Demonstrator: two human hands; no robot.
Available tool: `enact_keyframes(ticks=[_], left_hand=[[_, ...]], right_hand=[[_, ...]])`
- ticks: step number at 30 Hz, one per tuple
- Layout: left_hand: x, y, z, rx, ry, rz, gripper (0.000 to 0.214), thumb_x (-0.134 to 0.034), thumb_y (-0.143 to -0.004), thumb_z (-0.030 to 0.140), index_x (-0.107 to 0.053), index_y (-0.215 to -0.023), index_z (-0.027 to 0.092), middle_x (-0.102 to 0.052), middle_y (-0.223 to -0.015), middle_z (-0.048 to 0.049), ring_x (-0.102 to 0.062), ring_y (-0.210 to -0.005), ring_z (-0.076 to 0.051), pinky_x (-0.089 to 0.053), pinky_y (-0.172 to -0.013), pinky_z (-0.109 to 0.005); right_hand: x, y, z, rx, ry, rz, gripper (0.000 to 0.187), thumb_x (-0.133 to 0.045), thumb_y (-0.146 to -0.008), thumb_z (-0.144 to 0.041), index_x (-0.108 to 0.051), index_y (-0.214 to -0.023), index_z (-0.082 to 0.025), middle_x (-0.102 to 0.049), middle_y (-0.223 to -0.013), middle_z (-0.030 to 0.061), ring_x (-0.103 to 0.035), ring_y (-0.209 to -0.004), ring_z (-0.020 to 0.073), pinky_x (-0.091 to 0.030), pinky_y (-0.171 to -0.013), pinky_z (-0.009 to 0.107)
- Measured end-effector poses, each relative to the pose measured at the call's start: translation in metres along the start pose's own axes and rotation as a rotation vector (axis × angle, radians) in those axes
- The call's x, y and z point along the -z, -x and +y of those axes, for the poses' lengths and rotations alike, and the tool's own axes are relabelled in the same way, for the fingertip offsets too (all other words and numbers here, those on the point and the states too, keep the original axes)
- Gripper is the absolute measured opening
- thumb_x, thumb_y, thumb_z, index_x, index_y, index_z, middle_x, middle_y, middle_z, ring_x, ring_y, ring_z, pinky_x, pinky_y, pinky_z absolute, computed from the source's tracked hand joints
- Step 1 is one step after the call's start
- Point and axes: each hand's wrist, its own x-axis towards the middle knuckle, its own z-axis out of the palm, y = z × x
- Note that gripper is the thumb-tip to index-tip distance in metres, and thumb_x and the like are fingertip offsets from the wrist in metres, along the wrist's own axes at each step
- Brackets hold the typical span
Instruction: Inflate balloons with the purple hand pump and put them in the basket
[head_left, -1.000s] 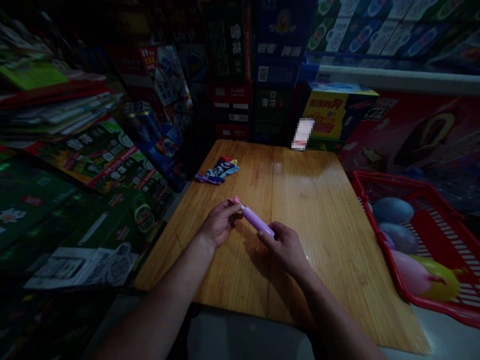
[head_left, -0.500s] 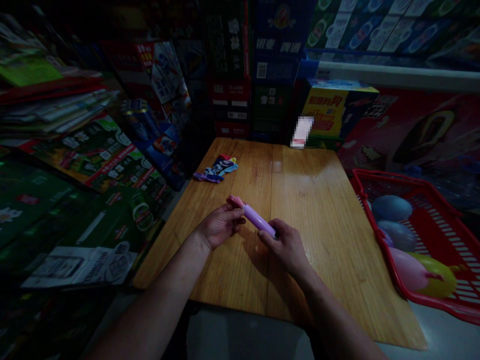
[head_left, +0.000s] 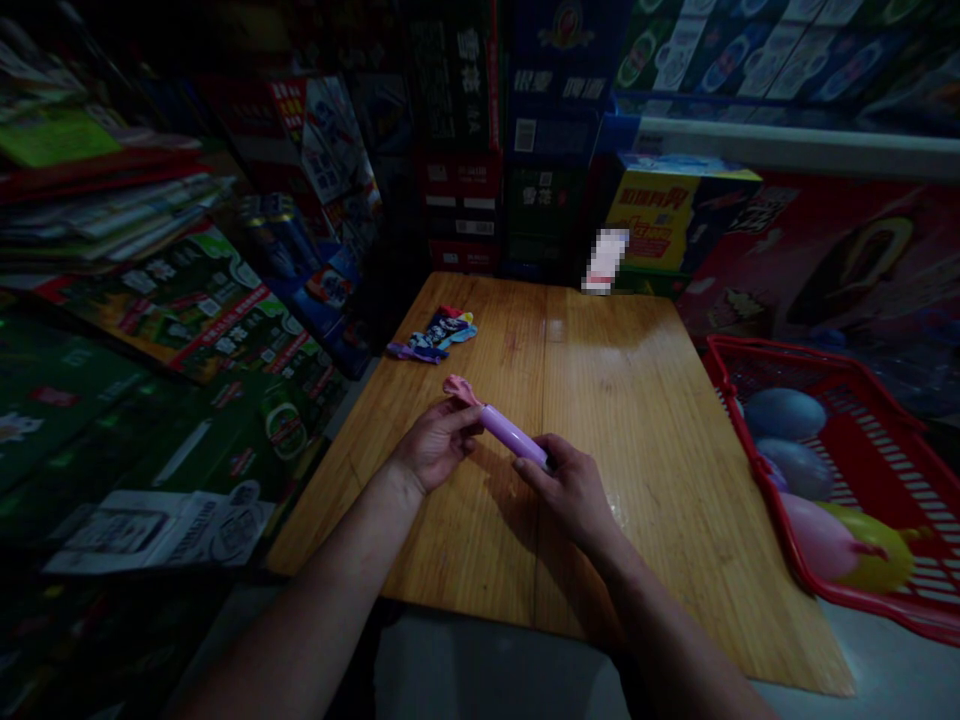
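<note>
The left hand pinches a limp pink balloon onto the tip of a purple pump; the right hand grips the pump's rear, mid-table. The balloon is fitted, not inflated; filled balloons lie in the red basket beyond the right edge.

A red basket of inflated balloons sits right of the wooden table; stacked cartons stand behind.

Chinese characters "雪花" legible on dark green stacked cartons behind table. Large red Chinese lettering on yellow cardboard box, not clearly readable. Other print too dim.
</note>
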Motion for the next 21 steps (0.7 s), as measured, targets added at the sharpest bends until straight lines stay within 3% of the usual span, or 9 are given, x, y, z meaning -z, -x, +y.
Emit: enact_keyframes(ticks=[5,10,13,17,21], left_hand=[[0.004,0.004,0.006,0.105,0.003,-0.125,0.039,-0.093,-0.073,0.01,-0.063,-0.096,0.02,-0.06,-0.088,0.0054,-0.068,-0.069,-0.008,-0.036,-0.045,-0.013],[0.005,0.006,0.005,0.09,-0.022,-0.112,0.04,-0.093,-0.074,0.011,-0.06,-0.095,0.02,-0.065,-0.093,0.0036,-0.075,-0.07,-0.013,-0.035,-0.04,-0.01],[0.002,0.005,0.001,0.076,0.015,-0.092,0.036,-0.091,-0.078,0.016,-0.06,-0.095,0.02,-0.071,-0.096,0.0003,-0.078,-0.07,-0.017,-0.042,-0.042,-0.012],[-0.001,0.005,-0.003,0.053,0.057,-0.048,0.015,-0.077,-0.093,0.016,-0.067,-0.104,0.018,-0.078,-0.103,-0.0076,-0.076,-0.065,-0.014,-0.051,-0.047,-0.015],[-0.005,0.007,-0.008,0.063,0.065,-0.096,0.018,-0.063,-0.103,0.02,-0.07,-0.119,0.015,-0.078,-0.116,-0.0162,-0.08,-0.076,-0.019,-0.055,-0.048,-0.017]], right_hand=[[0.003,-0.001,0.005,0.021,-0.017,0.006,0.021,-0.073,-0.09,-0.034,-0.074,-0.104,-0.019,-0.069,-0.078,0.0008,-0.062,-0.068,0.0159,-0.044,-0.063,0.027],[0.004,-0.005,0.011,0.033,-0.027,0.036,0.02,-0.076,-0.087,-0.032,-0.075,-0.103,-0.02,-0.071,-0.083,0.0014,-0.064,-0.072,0.0167,-0.047,-0.066,0.028],[0.001,-0.006,0.011,0.037,-0.033,0.044,0.019,-0.077,-0.086,-0.031,-0.074,-0.102,-0.02,-0.07,-0.081,0.0012,-0.063,-0.071,0.0166,-0.046,-0.066,0.028],[-0.004,-0.006,0.008,0.05,-0.065,0.059,0.018,-0.078,-0.086,-0.029,-0.074,-0.101,-0.02,-0.07,-0.081,0.0017,-0.063,-0.072,0.0171,-0.047,-0.068,0.029],[-0.005,-0.007,0.008,0.022,-0.123,0.07,0.021,-0.08,-0.084,-0.031,-0.075,-0.101,-0.02,-0.07,-0.082,0.0021,-0.063,-0.073,0.0174,-0.047,-0.068,0.029]])
